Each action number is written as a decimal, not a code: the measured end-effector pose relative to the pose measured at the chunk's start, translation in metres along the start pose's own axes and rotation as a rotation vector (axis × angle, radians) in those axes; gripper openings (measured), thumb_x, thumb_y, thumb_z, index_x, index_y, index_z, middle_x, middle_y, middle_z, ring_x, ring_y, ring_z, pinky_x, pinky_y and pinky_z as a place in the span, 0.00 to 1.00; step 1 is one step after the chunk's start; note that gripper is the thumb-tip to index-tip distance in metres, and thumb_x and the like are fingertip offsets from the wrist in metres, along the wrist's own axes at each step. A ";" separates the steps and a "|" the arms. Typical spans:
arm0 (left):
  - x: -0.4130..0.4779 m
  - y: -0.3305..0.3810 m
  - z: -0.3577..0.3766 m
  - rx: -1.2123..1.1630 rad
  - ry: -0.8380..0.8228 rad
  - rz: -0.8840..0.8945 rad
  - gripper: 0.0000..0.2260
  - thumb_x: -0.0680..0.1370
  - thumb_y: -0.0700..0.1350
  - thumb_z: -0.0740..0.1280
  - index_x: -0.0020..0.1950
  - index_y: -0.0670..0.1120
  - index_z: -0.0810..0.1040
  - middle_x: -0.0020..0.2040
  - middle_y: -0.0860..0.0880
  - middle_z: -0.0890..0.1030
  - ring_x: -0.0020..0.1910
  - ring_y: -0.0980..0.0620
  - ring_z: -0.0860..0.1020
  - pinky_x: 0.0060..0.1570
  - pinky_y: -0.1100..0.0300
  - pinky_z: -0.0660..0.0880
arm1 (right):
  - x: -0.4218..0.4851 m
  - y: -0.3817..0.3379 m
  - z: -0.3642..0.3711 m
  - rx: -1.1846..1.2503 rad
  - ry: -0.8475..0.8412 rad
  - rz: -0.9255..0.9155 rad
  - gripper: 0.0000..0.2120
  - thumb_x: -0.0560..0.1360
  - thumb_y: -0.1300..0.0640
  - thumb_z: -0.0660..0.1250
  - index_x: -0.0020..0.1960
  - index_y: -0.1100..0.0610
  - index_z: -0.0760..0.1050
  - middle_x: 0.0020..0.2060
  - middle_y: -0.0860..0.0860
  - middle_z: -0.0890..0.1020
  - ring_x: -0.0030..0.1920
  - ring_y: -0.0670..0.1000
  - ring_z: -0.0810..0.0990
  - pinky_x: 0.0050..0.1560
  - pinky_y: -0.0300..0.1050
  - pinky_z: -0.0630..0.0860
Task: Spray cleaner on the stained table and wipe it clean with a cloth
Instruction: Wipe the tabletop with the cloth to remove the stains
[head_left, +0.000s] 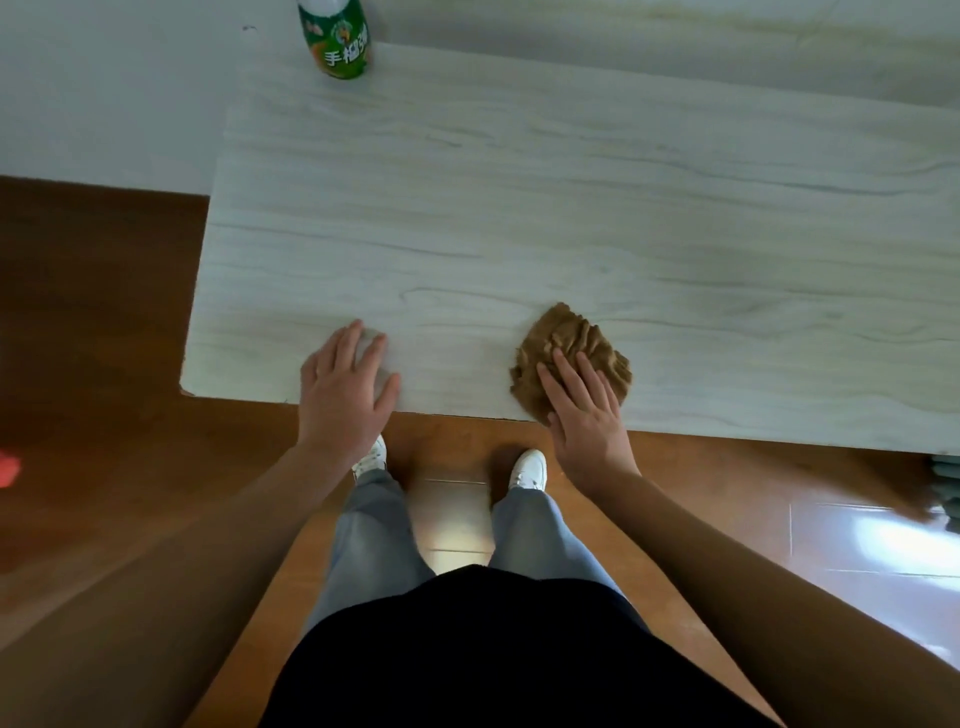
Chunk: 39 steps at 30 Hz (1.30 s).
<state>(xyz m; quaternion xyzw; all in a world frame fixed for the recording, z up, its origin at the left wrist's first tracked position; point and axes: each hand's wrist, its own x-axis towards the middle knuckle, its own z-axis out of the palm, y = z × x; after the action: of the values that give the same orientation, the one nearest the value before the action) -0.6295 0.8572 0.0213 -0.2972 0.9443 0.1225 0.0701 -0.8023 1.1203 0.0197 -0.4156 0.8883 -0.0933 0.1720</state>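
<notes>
seems well into the wiping stage, with the spraying judged done. leaves the green bottle (336, 44), presumably the cleaner, upright at the far left corner of the table (519, 208), well beyond the fingertips of either hand and touched by neither. presses the right hand (584, 410) flat on the brown cloth (569, 335), fingers straight and close together, pushing down rather than gripping. has the cloth bunched and rumpled, spilling out ahead of those fingertips and to their right, just inside the near table edge. rests the left hand (345, 382) flat on bare tabletop, fingers relaxed and a little splayed, grasping nothing, well to the left of the cloth. finds no clear stain on the pale wood-grain top; only a faint dull patch well beyond the right fingertips, maybe damp, too vague to call. probably calls for more passes over the far and right stretches, away from the fingers.
</notes>
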 end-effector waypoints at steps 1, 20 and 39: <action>0.000 -0.010 -0.002 0.004 0.013 0.038 0.26 0.82 0.58 0.57 0.75 0.45 0.72 0.78 0.41 0.68 0.76 0.39 0.66 0.71 0.42 0.66 | 0.002 -0.014 0.005 -0.003 0.002 -0.005 0.29 0.80 0.60 0.62 0.79 0.54 0.61 0.80 0.52 0.59 0.80 0.58 0.53 0.79 0.58 0.50; 0.038 -0.234 -0.059 -0.047 -0.042 -0.010 0.26 0.86 0.59 0.51 0.78 0.45 0.66 0.80 0.41 0.64 0.79 0.41 0.64 0.74 0.44 0.64 | 0.187 -0.302 0.052 -0.056 -0.121 -0.159 0.29 0.83 0.51 0.57 0.82 0.49 0.52 0.81 0.49 0.53 0.81 0.54 0.47 0.80 0.54 0.44; 0.105 -0.182 -0.062 -0.061 -0.017 0.129 0.25 0.84 0.57 0.59 0.77 0.44 0.68 0.81 0.40 0.63 0.81 0.41 0.60 0.76 0.44 0.67 | 0.410 -0.265 -0.017 -0.089 -0.138 -0.135 0.29 0.83 0.51 0.57 0.81 0.50 0.52 0.81 0.50 0.52 0.81 0.55 0.47 0.79 0.54 0.46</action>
<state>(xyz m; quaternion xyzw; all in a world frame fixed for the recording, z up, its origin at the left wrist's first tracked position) -0.6129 0.6389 0.0247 -0.2367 0.9567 0.1577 0.0610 -0.8659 0.6355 0.0238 -0.4870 0.8476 -0.0360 0.2074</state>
